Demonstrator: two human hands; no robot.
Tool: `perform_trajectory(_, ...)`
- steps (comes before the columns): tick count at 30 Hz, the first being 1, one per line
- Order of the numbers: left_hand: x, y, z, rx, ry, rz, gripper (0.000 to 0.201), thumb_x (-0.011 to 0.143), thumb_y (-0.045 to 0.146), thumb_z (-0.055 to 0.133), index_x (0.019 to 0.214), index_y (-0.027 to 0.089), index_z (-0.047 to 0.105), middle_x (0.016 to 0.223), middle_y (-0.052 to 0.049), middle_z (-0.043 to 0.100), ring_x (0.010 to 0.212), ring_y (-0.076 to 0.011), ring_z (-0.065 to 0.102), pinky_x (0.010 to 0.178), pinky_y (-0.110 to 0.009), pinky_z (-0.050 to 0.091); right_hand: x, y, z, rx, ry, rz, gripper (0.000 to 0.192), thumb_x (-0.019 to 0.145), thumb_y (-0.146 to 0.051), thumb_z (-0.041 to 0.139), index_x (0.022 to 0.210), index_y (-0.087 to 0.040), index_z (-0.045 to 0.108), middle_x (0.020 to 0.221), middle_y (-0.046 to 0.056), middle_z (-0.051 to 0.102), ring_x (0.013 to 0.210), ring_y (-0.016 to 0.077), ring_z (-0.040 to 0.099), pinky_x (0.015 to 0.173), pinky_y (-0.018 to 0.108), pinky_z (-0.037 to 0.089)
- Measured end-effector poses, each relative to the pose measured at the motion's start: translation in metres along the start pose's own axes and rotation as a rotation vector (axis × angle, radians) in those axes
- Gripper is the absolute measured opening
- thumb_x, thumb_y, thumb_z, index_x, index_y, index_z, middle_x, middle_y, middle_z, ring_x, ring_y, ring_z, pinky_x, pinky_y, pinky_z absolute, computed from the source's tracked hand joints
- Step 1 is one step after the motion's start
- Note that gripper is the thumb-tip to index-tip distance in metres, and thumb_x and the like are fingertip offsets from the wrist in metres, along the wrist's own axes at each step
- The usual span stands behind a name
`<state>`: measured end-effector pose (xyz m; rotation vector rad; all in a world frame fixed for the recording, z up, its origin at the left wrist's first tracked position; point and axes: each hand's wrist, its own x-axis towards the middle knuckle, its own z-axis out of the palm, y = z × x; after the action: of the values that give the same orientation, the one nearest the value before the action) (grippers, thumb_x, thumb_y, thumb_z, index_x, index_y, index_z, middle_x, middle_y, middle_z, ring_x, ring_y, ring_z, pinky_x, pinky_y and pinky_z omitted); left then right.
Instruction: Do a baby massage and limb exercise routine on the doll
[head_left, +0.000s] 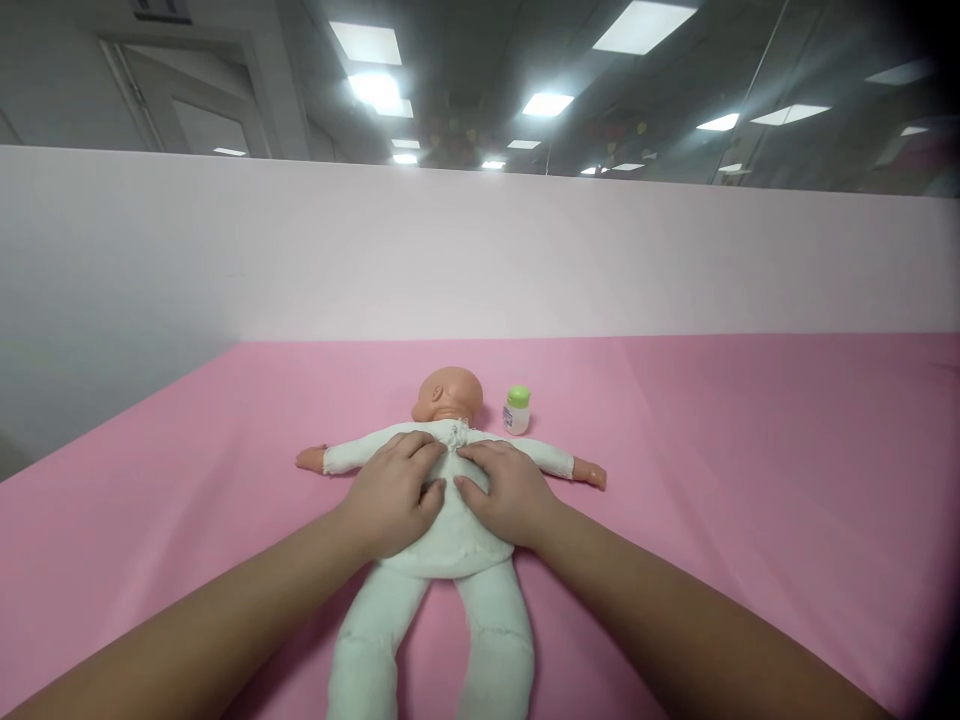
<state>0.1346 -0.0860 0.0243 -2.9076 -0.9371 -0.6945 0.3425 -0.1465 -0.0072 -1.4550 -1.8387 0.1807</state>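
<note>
A baby doll (459, 545) with a white cloth body lies face down, its bald head turned to the left and its arms spread wide. My left hand (397, 490) rests flat on the left side of the doll's back, fingers stretched toward the shoulder. On the right side of the back lies my right hand (510, 490), its fingers also laid out and the thumb apart. Both hands hold nothing. A gathered, tied seam shows at the doll's neck between my fingertips. The doll's feet are out of view at the bottom.
A small clear jar (517, 412) with a green lid stands right of the doll's head. Under everything spreads a pink padded surface (720, 480). A low white wall (487, 260) bounds it at the back, with glass, ceiling lights and a door (187, 100) beyond.
</note>
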Motion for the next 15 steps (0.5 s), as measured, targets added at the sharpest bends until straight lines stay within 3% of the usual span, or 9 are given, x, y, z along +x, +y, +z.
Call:
perform_trajectory(4,-0.001,0.001,-0.001,0.071,0.061,0.033,0.043,0.095,0.026,0.055,0.135,0.014,0.061,0.136,-0.016,0.061,0.126,-0.0341,0.056,0.109,-0.054,0.046,0.0,0.0,0.0,0.013,0.058,-0.022,0.038,0.094,-0.033,0.068,0.129,-0.019,0.071,0.13,0.01,0.073,0.124,0.0302,0.064,0.111,0.05,0.048)
perform_trajectory(8,-0.002,-0.001,0.004,0.121,0.118,0.037,0.06,0.096,0.03,0.055,0.152,0.009,0.048,0.158,-0.021,0.045,0.147,-0.0388,0.039,0.122,-0.058,0.034,-0.001,0.0,0.002,-0.015,0.128,-0.028,0.052,0.094,-0.034,0.067,0.142,-0.016,0.062,0.145,0.014,0.063,0.137,0.0327,0.055,0.118,0.054,0.042)
perform_trajectory(15,0.0,-0.012,0.01,-0.006,-0.059,-0.02,0.058,0.098,0.031,0.051,0.153,0.015,0.051,0.152,-0.016,0.054,0.14,-0.0345,0.051,0.117,-0.054,0.043,0.001,0.002,0.001,-0.014,-0.077,0.056,0.059,0.097,-0.045,0.062,0.146,-0.012,0.061,0.149,0.013,0.062,0.142,0.0334,0.053,0.122,0.053,0.039)
